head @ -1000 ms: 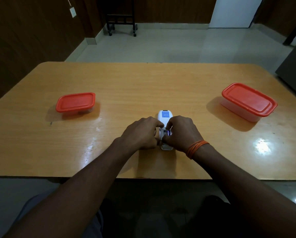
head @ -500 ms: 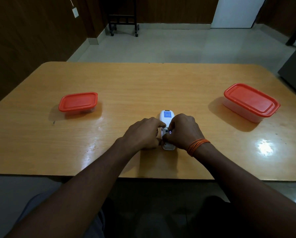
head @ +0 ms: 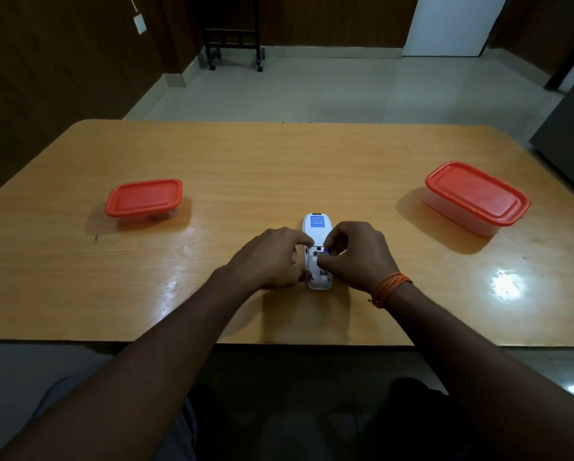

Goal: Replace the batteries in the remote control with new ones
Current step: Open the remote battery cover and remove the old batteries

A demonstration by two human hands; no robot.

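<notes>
Head view: remote control [head: 316, 224] lies back-up on the tabletop [head: 279, 161], near the front edge at centre, long axis pointing straight away from the person. Blue label is on the far half and the open battery bay on the near half, between the two hands. Left hand [head: 272, 257] braces the remote's left edge, fingers [head: 304, 241] curled against the side, thumb down near the near end. Right hand [head: 359, 254] comes in from the right, wrist low on the tabletop, thumb and forefinger pinching a blue-tipped battery [head: 326, 250] at the right side of the bay. The battery looks roughly parallel to the remote's long axis, but it's mostly hidden. Can't tell whether it's seated or lifted, nor whether it's old or new. The right hand is the working one and any move runs along that axis. Two red-lidded containers, left container [head: 144, 197] and right container [head: 475, 194], sit well apart from the hands, both closed.
</notes>
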